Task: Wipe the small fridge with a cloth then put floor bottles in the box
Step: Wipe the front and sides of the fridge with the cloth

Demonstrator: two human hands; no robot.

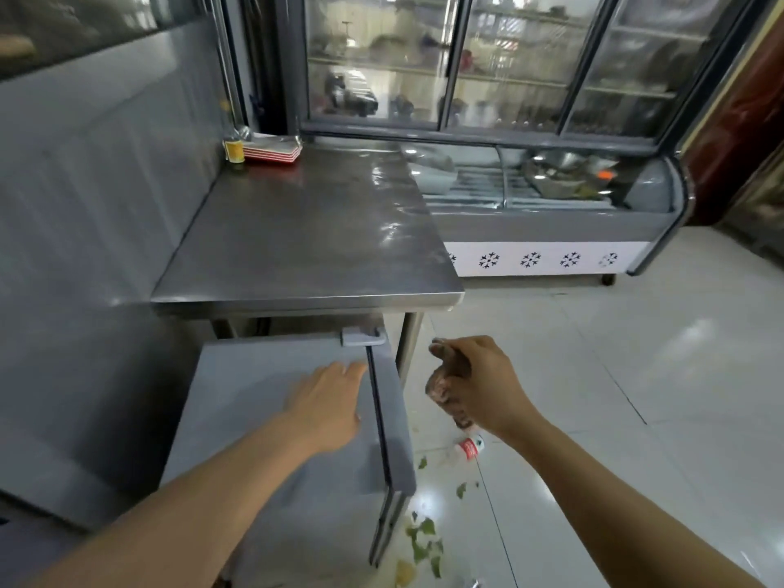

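Left hand (329,401) flat, fingers straight, on fridge (271,418) top; right hand (475,384) clenched round cloth (445,386); bottle (469,448) lying on floor (636,396).

Two bare forearms reach forward from the near edge of the scene. The left hand (329,403) lies palm down with its fingers straight and close together, pointing far and slightly right. The right hand (479,381) is raised at the same distance to the right, wrist bent, fingers curled in a grip around a bunched brownish cloth (447,392).
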